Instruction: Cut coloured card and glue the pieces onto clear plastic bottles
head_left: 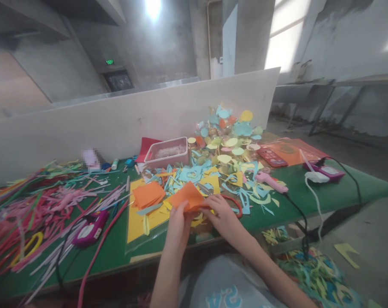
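A square of orange paper (188, 196) is held up over the near edge of the table. My left hand (180, 214) pinches its lower left side, thumb on top. At its lower right edge the fingers of my right hand (220, 211) are closed on the paper. Red-handled scissors (238, 208) lie just beyond my right hand, partly hidden by it. To the left, a stack of orange paper squares (148, 195) rests on a yellow sheet (134, 226). Blue and yellow paper offcuts (190, 172) are heaped behind my hands.
A pink bin (168, 159) stands behind the offcuts, beside a pile of paper circles (232, 141). Rightward are a pink glue gun (272, 183), a red phone (272, 157) and a purple box with cables (330, 171). Pink strips (62, 201) and another purple box (91, 229) occupy the left.
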Action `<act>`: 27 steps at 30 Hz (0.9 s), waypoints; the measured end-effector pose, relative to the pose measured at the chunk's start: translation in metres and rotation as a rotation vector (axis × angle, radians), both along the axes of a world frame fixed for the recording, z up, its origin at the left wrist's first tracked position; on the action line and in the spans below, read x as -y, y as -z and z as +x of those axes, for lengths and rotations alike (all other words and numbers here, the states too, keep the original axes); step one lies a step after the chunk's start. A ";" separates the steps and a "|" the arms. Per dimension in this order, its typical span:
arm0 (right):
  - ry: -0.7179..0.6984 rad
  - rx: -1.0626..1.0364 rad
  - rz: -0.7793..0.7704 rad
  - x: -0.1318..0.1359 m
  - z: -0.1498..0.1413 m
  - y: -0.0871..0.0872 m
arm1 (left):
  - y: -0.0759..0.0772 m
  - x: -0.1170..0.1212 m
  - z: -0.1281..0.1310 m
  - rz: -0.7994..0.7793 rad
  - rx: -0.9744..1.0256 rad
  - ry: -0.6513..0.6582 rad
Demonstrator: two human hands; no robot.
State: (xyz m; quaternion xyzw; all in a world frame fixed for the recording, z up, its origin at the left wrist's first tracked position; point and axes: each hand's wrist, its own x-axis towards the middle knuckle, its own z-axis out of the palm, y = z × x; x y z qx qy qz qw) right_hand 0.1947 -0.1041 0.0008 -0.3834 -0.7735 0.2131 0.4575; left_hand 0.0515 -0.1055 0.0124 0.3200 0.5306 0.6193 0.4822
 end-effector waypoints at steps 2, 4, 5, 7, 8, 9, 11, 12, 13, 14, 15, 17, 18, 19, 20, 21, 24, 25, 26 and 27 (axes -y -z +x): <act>0.014 -0.128 -0.104 -0.002 -0.004 0.004 | -0.006 0.002 0.003 0.011 0.095 0.029; 0.029 -0.243 -0.187 -0.004 -0.007 0.007 | -0.011 0.004 0.007 0.012 0.223 0.040; 0.040 -0.296 -0.214 -0.005 -0.008 0.009 | -0.013 0.005 0.009 0.015 0.274 0.050; 0.072 -0.375 -0.245 -0.006 -0.010 0.011 | -0.015 0.006 0.013 0.024 0.336 0.075; 0.093 -0.401 -0.250 -0.007 -0.011 0.012 | -0.015 0.006 0.014 0.027 0.354 0.085; 0.116 -0.420 -0.253 -0.008 -0.011 0.013 | -0.014 0.006 0.015 0.031 0.369 0.090; 0.157 -0.446 -0.263 -0.009 -0.011 0.014 | -0.013 0.005 0.016 0.030 0.390 0.082; 0.170 -0.457 -0.274 -0.010 -0.011 0.015 | -0.012 0.004 0.017 0.026 0.393 0.073; 0.176 -0.468 -0.290 -0.010 -0.011 0.016 | -0.011 0.004 0.017 0.021 0.390 0.069; 0.174 -0.480 -0.310 -0.011 -0.011 0.017 | -0.010 0.004 0.018 0.020 0.384 0.067; 0.163 -0.491 -0.333 -0.011 -0.010 0.017 | -0.010 0.004 0.018 0.021 0.378 0.064; 0.117 -0.496 -0.378 -0.012 -0.010 0.019 | -0.010 0.004 0.019 0.028 0.360 0.062; 0.094 -0.497 -0.394 -0.012 -0.010 0.019 | -0.010 0.004 0.019 0.031 0.348 0.060; 0.077 -0.496 -0.405 -0.012 -0.010 0.020 | -0.010 0.004 0.020 0.036 0.332 0.060; 0.070 -0.493 -0.411 -0.012 -0.010 0.020 | -0.010 0.005 0.020 0.042 0.311 0.062; 0.070 -0.492 -0.413 -0.012 -0.010 0.020 | -0.009 0.005 0.020 0.048 0.282 0.070; 0.075 -0.509 -0.418 -0.013 -0.011 0.020 | -0.004 0.005 0.018 0.089 0.167 0.134; 0.072 -0.522 -0.419 -0.013 -0.011 0.020 | -0.001 0.005 0.017 0.109 0.128 0.164; 0.067 -0.537 -0.421 -0.013 -0.011 0.019 | 0.001 0.005 0.016 0.127 0.095 0.193; 0.063 -0.553 -0.423 -0.013 -0.011 0.019 | 0.003 0.005 0.015 0.142 0.070 0.220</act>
